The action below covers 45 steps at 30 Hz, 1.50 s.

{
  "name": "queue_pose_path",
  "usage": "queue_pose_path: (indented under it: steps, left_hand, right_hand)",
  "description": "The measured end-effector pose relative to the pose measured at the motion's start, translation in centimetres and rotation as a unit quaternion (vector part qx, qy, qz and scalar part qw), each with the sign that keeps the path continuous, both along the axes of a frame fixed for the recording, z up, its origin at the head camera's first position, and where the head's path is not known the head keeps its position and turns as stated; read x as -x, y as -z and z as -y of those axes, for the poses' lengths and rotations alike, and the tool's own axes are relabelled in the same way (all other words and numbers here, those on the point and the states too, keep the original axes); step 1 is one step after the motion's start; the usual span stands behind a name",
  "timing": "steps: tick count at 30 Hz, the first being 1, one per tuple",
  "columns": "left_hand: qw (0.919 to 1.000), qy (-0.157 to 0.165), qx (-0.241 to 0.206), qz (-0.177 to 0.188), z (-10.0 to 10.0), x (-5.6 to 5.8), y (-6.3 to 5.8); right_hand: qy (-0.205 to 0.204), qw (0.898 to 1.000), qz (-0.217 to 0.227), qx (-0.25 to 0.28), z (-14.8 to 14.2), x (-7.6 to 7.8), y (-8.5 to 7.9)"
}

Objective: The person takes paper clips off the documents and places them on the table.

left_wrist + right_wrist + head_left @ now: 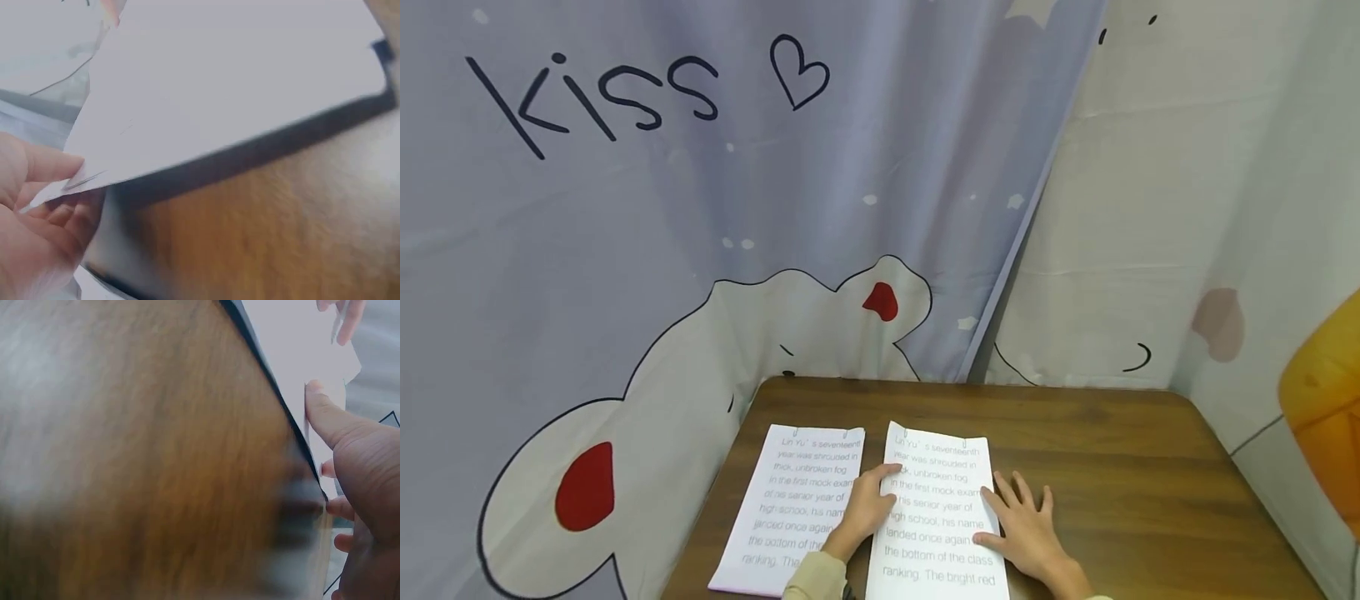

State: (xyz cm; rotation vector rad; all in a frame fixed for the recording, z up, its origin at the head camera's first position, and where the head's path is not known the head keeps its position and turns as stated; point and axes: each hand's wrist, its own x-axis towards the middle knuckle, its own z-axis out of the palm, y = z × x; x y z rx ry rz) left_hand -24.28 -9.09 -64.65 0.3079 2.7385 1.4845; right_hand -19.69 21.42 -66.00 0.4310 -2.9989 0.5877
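Note:
Two stacks of white paper with large printed English text lie side by side on a brown wooden table. My left hand [867,504] is at the left edge of the right-hand paper stack [934,510]. In the left wrist view, its thumb lies on top of the sheets [231,81] and its fingers curl beneath the edge. At the stack's right edge is my right hand [1028,527], fingers spread; in the right wrist view its thumb rests on the paper [289,356]. The left-hand paper stack [786,508] lies beyond my left wrist, partly covered by that hand.
Small rings show at the top edge of both stacks. The wooden table [1138,483] extends to the right of my right hand. Behind it hangs a printed curtain [700,192] with lettering and a heart, meeting pale fabric [1135,192] at the right.

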Motion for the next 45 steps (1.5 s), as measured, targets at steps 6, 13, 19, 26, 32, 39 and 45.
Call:
queue_pose_path:
  steps: [6,13,19,26,32,39,45]
  left_hand:
    - [0.9985,0.001,-0.052,0.017,1.2,-0.4,0.2]
    - [0.9881,0.026,-0.147,0.037,1.6,-0.6,0.2]
    - [0.9808,0.035,-0.185,0.052,1.5,-1.0,-0.5]
    - [0.9749,0.058,-0.204,0.068,0.9,-1.8,-1.2]
    - [0.9718,0.067,-0.214,0.072,0.3,-2.2,-1.4]
    - [0.9709,0.072,-0.219,0.066,-0.1,-2.4,-1.6]
    - [0.9695,0.069,-0.224,0.072,-0.1,-2.6,-1.6]
  right_hand:
    - [0.016,0.999,0.017,0.040,0.8,1.2,-0.9]
    - [0.039,0.995,0.013,0.092,0.5,4.3,-3.5]
    - [0.040,0.989,0.020,0.141,-0.1,6.8,-5.1]
    - [0.032,0.961,0.061,0.267,-1.1,9.2,-5.3]
    - [-0.002,0.929,0.086,0.361,-1.4,10.0,-5.0]
    - [-0.031,0.897,0.121,0.423,-1.8,9.9,-5.3]
    - [-0.036,0.895,0.114,0.430,-1.7,10.0,-5.5]
